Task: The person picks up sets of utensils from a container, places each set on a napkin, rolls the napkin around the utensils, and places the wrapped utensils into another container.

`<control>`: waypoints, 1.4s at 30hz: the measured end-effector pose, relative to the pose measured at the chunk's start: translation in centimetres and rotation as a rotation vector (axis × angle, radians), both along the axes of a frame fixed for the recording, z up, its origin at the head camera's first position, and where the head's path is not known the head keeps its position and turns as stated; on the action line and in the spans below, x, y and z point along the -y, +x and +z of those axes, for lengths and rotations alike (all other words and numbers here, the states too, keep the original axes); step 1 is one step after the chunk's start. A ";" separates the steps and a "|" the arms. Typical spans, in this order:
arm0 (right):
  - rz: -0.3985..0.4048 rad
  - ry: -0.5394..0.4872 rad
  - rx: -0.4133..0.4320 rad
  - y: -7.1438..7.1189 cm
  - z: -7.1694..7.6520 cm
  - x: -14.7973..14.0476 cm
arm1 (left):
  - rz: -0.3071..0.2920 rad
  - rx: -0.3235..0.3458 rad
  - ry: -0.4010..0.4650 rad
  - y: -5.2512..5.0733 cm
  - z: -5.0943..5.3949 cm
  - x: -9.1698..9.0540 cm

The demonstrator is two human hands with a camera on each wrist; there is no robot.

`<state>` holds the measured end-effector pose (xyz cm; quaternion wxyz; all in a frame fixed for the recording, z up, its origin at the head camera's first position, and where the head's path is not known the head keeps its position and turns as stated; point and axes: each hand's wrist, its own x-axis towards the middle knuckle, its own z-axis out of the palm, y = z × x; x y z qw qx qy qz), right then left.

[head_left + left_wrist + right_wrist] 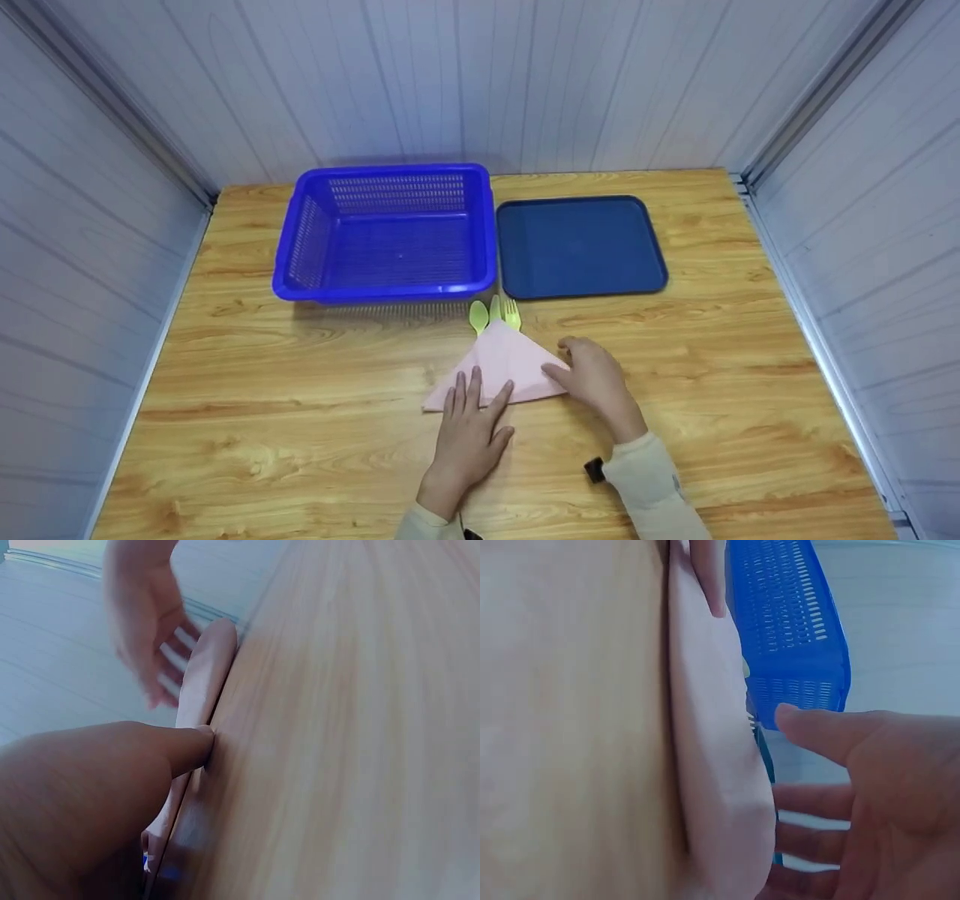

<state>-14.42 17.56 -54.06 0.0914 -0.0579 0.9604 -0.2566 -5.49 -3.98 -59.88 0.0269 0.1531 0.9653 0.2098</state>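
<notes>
A pink napkin (pixel 517 364), folded into a triangle, lies on the wooden table with its point facing away. Out from under that point stick the heads of a light green spoon (pixel 478 315) and fork (pixel 512 312), with a knife (pixel 495 307) between them. Their handles are hidden by the cloth. My left hand (pixel 466 442) rests its spread, straight fingers on the napkin's near edge. Beside the right corner is my right hand (pixel 596 379), its thumb apart from the loosely bent fingers. In the right wrist view, no cloth shows pinched between that thumb and fingers (pixel 814 840).
A blue plastic basket (pixel 401 289) with slotted sides stands at the back left. To its right lies a dark blue tray (pixel 581 247). Pale panel walls (pixel 465 82) enclose the table (pixel 262 450) at the back and both sides.
</notes>
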 end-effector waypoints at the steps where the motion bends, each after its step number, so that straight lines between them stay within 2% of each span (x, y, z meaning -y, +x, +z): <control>1: -0.019 0.014 0.013 0.5 -0.1 -0.2 | 0.001 0.001 0.000 0.0 0.0 0.0; 6: -0.128 0.073 -0.021 2.2 -0.8 -0.9 | 0.007 -0.002 0.006 0.1 0.1 0.1; 14: -0.265 -0.021 -0.040 3.1 -2.3 -1.3 | 0.001 0.013 0.004 -0.1 0.0 0.1; 20: -0.314 -0.114 -0.088 3.5 -2.6 -1.1 | -0.002 0.004 -0.003 -0.2 0.0 0.1; 27: -0.307 -0.253 -0.037 3.5 -2.3 -1.3 | -0.002 0.011 0.002 -0.2 -0.1 0.1; 30: -0.323 -0.388 -0.030 3.6 -2.3 -1.3 | -0.001 0.017 0.007 -0.1 -0.1 0.1; 35: -0.395 -0.800 0.048 4.1 -2.5 0.0 | 0.001 0.001 0.024 0.0 -0.1 0.2; 36: -0.412 -0.854 0.070 4.3 -2.5 0.4 | 0.003 0.000 0.025 0.0 -0.1 0.2; 38: -0.455 -0.904 0.102 4.5 -2.8 1.3 | 0.004 -0.001 0.024 0.0 0.0 0.2; 42: -0.559 -0.922 0.160 4.8 -3.4 3.1 | 0.003 -0.002 0.024 0.1 0.0 0.1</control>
